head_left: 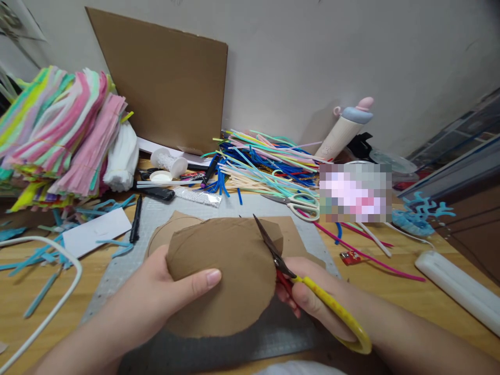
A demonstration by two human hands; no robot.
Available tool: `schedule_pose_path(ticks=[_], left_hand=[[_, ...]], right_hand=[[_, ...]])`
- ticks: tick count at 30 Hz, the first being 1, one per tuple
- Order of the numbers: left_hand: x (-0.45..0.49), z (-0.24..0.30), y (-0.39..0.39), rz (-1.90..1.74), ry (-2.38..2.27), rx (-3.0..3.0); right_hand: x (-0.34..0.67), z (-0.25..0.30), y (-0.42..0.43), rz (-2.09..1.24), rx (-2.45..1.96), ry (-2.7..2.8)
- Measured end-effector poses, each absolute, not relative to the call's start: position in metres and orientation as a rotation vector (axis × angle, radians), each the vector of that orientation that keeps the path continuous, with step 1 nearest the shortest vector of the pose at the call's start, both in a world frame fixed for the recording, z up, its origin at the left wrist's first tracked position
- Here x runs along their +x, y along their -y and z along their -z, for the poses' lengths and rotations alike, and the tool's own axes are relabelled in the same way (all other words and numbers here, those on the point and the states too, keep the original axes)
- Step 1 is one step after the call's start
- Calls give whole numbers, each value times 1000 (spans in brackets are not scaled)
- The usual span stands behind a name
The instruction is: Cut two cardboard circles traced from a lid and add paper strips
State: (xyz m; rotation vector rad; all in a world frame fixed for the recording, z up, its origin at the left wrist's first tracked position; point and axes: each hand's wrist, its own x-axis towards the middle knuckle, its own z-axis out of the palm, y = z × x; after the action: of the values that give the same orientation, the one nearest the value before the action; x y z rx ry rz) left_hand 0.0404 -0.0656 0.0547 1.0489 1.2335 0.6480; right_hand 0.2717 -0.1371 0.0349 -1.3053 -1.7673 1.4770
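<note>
My left hand [175, 291] grips a brown cardboard piece [222, 260] by its left side, thumb on top and fingers hidden beneath. The lower edge of the piece is cut in a rough curve, and its top right still has a corner. My right hand [316, 297] is closed round scissors [332, 312] with yellow and red handles. Their dark blades stand apart at the right edge of the cardboard, one above it and the other mostly hidden. Beneath lies more cardboard [295, 234], with a drawn curve at its left, on a grey cutting mat [156, 208].
Bundled pipe cleaners [58, 130] are piled at left, with loose ones [265, 161] along the back. White-handled scissors [304, 205] and a black marker [136, 219] lie near the mat. A cardboard sheet [167, 83] leans on the wall. A white power strip [461, 291] is at right.
</note>
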Motion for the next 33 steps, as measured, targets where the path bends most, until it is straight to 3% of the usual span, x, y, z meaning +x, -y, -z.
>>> schedule_pose_path(ticks=[17, 25, 33], left_hand=[[26, -55, 50, -528, -1157, 970], [34, -48, 67, -893, -719, 858], [59, -27, 80, -879, -1127, 920]], right_hand=[[268, -23, 137, -1554, -1338, 1567], [244, -3, 138, -1610, -1112, 927], [233, -3, 143, -1580, -1296, 1092]])
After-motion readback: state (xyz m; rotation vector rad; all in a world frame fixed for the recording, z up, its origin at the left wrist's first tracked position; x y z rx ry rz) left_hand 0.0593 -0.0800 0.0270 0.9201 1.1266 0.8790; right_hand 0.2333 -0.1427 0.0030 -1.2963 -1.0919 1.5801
